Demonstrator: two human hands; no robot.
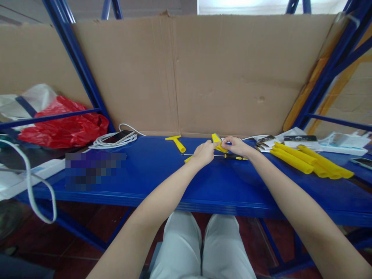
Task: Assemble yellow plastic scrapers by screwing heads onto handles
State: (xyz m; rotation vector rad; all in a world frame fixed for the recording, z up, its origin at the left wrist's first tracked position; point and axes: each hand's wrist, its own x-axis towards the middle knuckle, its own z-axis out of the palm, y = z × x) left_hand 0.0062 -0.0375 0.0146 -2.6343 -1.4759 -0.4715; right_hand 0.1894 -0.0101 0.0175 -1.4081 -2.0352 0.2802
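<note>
Near the middle of the blue table, my left hand point(205, 152) is closed on a yellow plastic piece point(215, 138) with a wide end. My right hand point(236, 146) is beside it, thumb and fingers pinched together close to the piece; what they hold is too small to make out. Under and between the hands lies a screwdriver point(234, 156) with a black and yellow handle, its shaft pointing left. Part of another yellow piece point(188, 159) shows beside my left wrist. A yellow T-shaped piece point(177, 143) lies farther left.
Several yellow tubes point(293, 158) lie to the right, near small packets point(266, 142) and a white power strip point(343, 148). At left are a coiled white cable point(114, 140) and a red plastic bag point(65, 123). A cardboard panel point(221, 77) stands behind, between blue posts.
</note>
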